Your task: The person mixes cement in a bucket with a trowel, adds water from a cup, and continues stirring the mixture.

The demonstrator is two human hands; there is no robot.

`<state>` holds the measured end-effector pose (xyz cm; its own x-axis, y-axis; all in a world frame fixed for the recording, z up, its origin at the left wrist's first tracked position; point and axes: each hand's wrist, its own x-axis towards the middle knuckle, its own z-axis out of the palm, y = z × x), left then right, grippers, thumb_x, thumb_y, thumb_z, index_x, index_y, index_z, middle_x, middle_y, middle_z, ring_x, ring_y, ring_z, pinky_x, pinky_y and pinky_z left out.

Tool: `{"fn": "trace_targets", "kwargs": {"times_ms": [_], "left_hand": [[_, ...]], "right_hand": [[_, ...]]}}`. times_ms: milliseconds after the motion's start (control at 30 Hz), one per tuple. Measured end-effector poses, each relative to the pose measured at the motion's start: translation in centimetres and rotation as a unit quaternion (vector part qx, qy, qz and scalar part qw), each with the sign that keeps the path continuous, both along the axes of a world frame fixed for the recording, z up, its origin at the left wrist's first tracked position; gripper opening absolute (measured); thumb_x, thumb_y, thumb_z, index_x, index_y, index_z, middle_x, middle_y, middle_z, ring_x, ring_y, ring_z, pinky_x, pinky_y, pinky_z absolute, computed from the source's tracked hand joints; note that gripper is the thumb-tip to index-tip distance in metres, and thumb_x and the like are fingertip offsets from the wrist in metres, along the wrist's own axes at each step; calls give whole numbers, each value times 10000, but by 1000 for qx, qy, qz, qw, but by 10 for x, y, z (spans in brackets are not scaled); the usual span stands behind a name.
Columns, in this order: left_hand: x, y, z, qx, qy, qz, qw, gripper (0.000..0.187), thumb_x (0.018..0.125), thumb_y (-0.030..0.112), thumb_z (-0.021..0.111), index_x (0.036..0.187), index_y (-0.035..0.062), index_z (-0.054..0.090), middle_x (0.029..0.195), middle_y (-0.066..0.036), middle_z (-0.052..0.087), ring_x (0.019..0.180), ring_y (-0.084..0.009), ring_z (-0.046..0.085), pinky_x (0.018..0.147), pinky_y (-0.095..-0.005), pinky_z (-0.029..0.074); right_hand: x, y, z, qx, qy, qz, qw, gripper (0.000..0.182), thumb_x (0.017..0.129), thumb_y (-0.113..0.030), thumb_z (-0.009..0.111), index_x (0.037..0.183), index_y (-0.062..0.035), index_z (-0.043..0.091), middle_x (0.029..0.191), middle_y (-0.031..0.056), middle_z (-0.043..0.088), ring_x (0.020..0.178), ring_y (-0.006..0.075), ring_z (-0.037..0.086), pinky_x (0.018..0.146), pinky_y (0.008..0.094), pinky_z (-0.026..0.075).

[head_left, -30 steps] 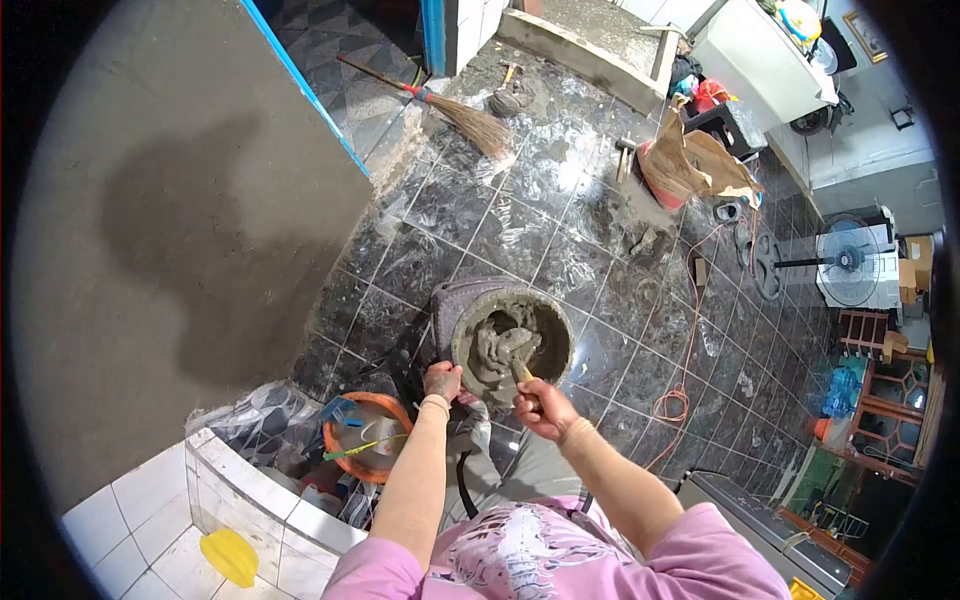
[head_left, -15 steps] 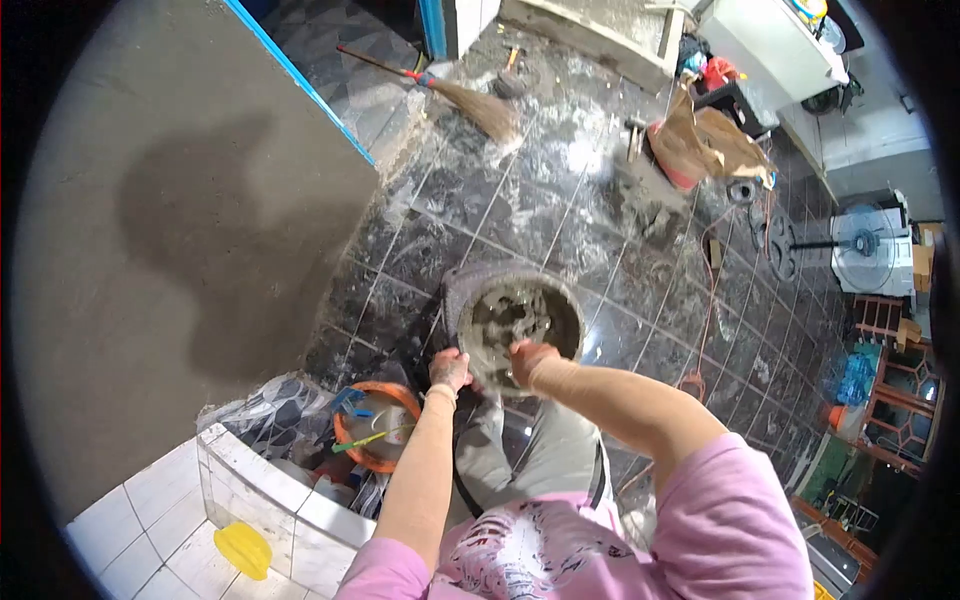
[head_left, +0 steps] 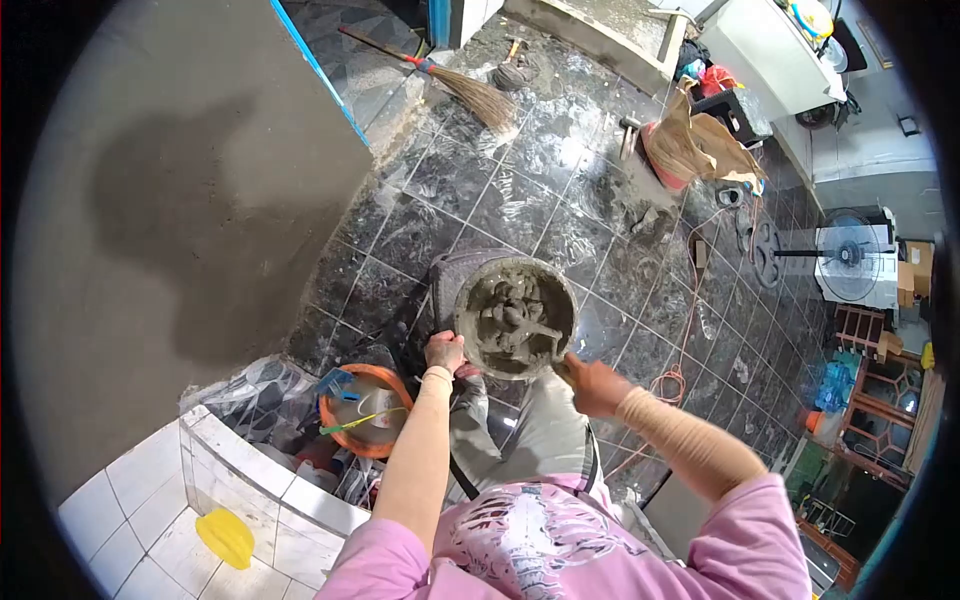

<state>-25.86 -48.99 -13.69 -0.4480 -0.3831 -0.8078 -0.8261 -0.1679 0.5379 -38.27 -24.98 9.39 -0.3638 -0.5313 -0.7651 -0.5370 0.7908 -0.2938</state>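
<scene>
A round bucket [head_left: 566,292] of wet grey mortar [head_left: 505,340] stands in front of my legs. My left hand [head_left: 446,351] is closed on the left side of its rim. My right hand [head_left: 597,388] grips the handle of a mortar-coated trowel [head_left: 535,326] at the bucket's lower right edge. The trowel's blade lies in the mortar, partly covered by it. Behind the bucket is a grey, rough-looking support [head_left: 445,272], mostly hidden.
An orange tub [head_left: 405,390] of murky water with tools sits at left, beside a white tiled ledge [head_left: 235,455]. Grey plastered wall [head_left: 150,280] rises at left. A broom [head_left: 465,90], a torn paper sack [head_left: 690,145] and a fan [head_left: 848,254] stand or lie farther off.
My right hand has moved from inside the bucket to its right edge, bringing the trowel's handle outward. My left hand stays on the rim. The whole view has shifted slightly.
</scene>
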Motion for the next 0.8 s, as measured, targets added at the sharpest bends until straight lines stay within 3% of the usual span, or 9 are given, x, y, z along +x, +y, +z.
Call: {"fn": "trace_targets", "kwargs": {"times_ms": [100,233,333,433,467,533,700,767,800], "left_hand": [[0,-1,0,43,2,32,999,145,907,105,548,891,-33,590,761,-130,625,590,-223,649,512,-346,563],[3,-3,-8,63,-2,37,997,158,910,119,549,934,-34,581,773,-140,620,576,-234,641,518,-374,569],[-11,-10,0,53,-5,27,998,158,906,120,562,889,-37,568,769,-139,618,558,-229,633,495,-367,557],[-7,-2,4,25,-18,26,999,166,897,121,578,916,-44,580,759,-142,622,548,-222,629,482,-338,547],[-6,-2,1,16,-28,13,999,176,896,125,582,943,-45,587,763,-143,626,548,-221,631,488,-336,548],[-5,0,12,0,-41,28,999,198,897,130,587,983,-48,592,776,-145,639,561,-219,641,505,-332,551],[-13,-6,52,43,-48,50,997,202,903,115,571,788,-50,557,747,-137,632,586,-225,657,500,-335,546],[-11,-3,40,28,-32,60,997,224,902,116,572,748,-44,544,721,-133,623,587,-227,658,506,-339,551],[1,-2,0,-5,-2,-19,1000,242,902,114,567,717,-35,518,687,-128,605,589,-231,660,515,-348,560]], "right_hand": [[-21,-29,18,78,20,153,985,403,831,-23,469,1225,-54,387,809,202,637,765,305,674,550,410,515],[-15,-72,-64,111,38,278,953,421,882,-89,466,1291,-19,397,1118,167,628,975,311,649,735,382,553],[-10,-82,-101,139,-79,109,981,554,789,-97,615,1298,-37,403,1178,208,597,1031,328,625,833,389,529],[-24,-70,-100,80,-102,-64,990,381,750,-58,613,1105,-12,481,974,202,634,810,315,664,618,406,550],[-29,-62,-103,61,-213,-195,955,352,752,-50,605,1079,-21,477,901,173,612,727,283,633,547,381,514],[-32,-56,-91,26,-417,-437,797,298,755,-33,590,1028,-39,470,756,115,567,561,218,571,404,331,441],[17,-31,-41,-121,-468,-666,567,301,781,-1,551,1054,-61,437,646,50,469,493,135,468,352,239,303],[13,-20,-9,-93,-304,-422,849,365,757,-28,552,1095,-49,416,704,154,551,576,279,583,443,376,434],[14,-13,-6,-103,-174,-268,942,383,747,-30,545,1106,-45,409,732,192,572,618,326,607,492,415,464]]}}
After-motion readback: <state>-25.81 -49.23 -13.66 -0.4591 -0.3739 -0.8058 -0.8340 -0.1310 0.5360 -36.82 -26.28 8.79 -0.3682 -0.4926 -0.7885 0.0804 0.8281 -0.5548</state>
